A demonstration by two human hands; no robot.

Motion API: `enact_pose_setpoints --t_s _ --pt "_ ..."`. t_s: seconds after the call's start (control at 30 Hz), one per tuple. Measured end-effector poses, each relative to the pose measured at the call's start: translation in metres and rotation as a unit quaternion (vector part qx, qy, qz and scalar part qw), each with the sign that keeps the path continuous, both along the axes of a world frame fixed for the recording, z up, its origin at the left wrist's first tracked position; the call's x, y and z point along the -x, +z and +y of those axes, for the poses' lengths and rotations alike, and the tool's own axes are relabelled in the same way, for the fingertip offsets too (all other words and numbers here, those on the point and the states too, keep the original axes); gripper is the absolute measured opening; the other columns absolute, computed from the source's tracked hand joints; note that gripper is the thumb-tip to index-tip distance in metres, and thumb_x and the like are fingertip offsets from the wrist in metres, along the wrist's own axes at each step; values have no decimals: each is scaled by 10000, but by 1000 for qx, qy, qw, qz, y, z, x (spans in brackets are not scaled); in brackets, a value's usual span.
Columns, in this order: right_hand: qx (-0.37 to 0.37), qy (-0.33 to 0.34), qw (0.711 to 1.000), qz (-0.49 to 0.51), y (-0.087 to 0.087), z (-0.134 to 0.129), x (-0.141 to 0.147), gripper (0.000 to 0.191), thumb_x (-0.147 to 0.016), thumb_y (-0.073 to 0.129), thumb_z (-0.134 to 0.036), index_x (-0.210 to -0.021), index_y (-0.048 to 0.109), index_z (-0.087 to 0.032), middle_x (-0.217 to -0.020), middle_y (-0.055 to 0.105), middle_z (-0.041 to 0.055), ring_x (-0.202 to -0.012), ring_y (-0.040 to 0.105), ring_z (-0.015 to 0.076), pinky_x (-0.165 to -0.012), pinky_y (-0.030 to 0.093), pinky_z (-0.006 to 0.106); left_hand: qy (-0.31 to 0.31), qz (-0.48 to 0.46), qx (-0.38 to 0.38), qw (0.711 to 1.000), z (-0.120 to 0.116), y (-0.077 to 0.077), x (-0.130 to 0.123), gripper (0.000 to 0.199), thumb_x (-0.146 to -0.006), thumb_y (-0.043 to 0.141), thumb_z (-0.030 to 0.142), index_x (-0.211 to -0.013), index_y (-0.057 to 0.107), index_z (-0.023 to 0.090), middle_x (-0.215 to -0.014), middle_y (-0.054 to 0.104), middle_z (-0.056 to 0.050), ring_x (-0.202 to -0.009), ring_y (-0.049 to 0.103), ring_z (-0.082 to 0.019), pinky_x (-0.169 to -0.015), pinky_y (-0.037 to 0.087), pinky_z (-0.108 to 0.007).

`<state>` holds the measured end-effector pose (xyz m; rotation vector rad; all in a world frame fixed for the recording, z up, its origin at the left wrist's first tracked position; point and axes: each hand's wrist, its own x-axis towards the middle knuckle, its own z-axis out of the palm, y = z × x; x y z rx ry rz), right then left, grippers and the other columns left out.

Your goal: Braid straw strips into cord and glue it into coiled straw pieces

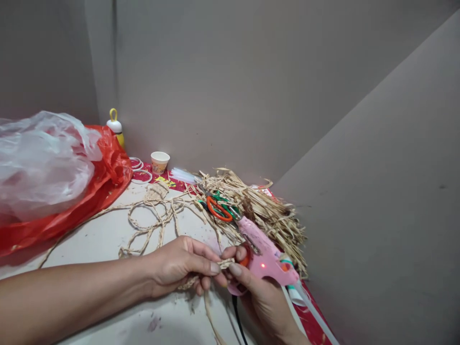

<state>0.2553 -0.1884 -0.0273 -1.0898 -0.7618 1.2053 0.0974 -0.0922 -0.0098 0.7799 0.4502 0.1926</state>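
My left hand [179, 268] pinches a short piece of braided straw [226, 263] between thumb and fingers. The fingertips of my right hand [262, 297] close on the other end of the same piece, close to my left fingertips. A pink glue gun [264, 258] with a lit red light lies just beyond and beside my right hand, a clear glue stick [316, 314] sticking out of its back. A loose straw strip [210, 316] hangs below my hands. Braided straw cord [149, 220] lies in loops on the white table [136, 316] beyond my left hand.
Dry straw [276, 220] is heaped at the back right, with orange-handled scissors [219, 209] on it. At the back stand a paper cup [160, 163] and a bottle [115, 128]; glue sticks [183, 175] lie nearby. A clear plastic bag [46, 167] on a red bag [111, 163] fills the left.
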Motion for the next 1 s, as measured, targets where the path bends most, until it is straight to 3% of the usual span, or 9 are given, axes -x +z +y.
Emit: enact_pose_setpoints --t_s 0.23,0.53,0.7,1.0 --pt "8 -39 999 -3 5 -1 1 251 -654 808 -304 -727 590 -203 -743 586 -16 -548 459 92 -521 378 222 -8 -8 -26 1000 0 -2 1 262 -612 792 246 -788 678 88 -746 730 -101 -485 583 -82 -471 450 -197" --pt "-1 -46 999 -21 2 0 -2 205 -710 782 -282 -767 599 -210 -751 561 -27 -574 444 91 -541 377 217 32 4 -71 997 -5 -4 1 291 -628 791 287 -806 646 108 -735 727 -82 -512 612 -100 -520 467 -221" --pt "-13 -27 999 -28 2 -1 -4 173 -741 760 -290 -763 611 -206 -723 548 -20 -580 426 100 -560 384 225 -9 6 -38 999 -3 -5 1 305 -652 786 352 -801 706 98 -775 726 -84 -556 625 -91 -604 491 -231" --pt "-14 -29 999 -40 1 -2 -4 164 -741 759 -287 -771 613 -219 -724 533 -33 -583 421 100 -552 381 214 -7 35 -18 999 0 -2 1 286 -541 842 228 -759 707 102 -717 727 -58 -549 605 -79 -604 451 -220"
